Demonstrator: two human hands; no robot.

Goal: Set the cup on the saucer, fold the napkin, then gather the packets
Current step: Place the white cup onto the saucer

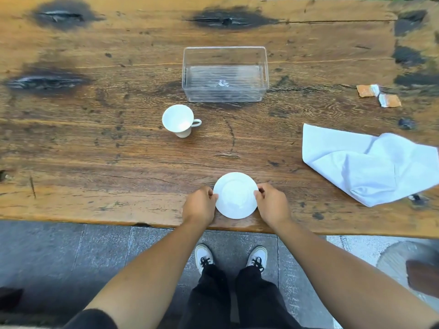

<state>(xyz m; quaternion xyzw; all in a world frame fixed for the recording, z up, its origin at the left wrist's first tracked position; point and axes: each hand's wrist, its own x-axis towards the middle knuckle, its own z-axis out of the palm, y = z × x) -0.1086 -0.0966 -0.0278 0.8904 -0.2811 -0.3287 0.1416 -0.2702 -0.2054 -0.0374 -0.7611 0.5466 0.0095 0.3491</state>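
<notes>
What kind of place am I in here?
Probably an outdoor patio or terrace: a weathered plank table with dark knots stands on grey stone paving, and greenery seems to show past its far edge.

I see the saucer at the table's near edge between both hands; the cup behind it, leftward; the box farther back; napkin right; packets behind the napkin.

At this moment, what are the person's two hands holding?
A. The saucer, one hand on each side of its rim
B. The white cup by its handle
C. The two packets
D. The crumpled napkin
A: the left hand and right hand pinch opposite edges of the saucer near the table edge, while the cup stands apart, untouched.
</notes>
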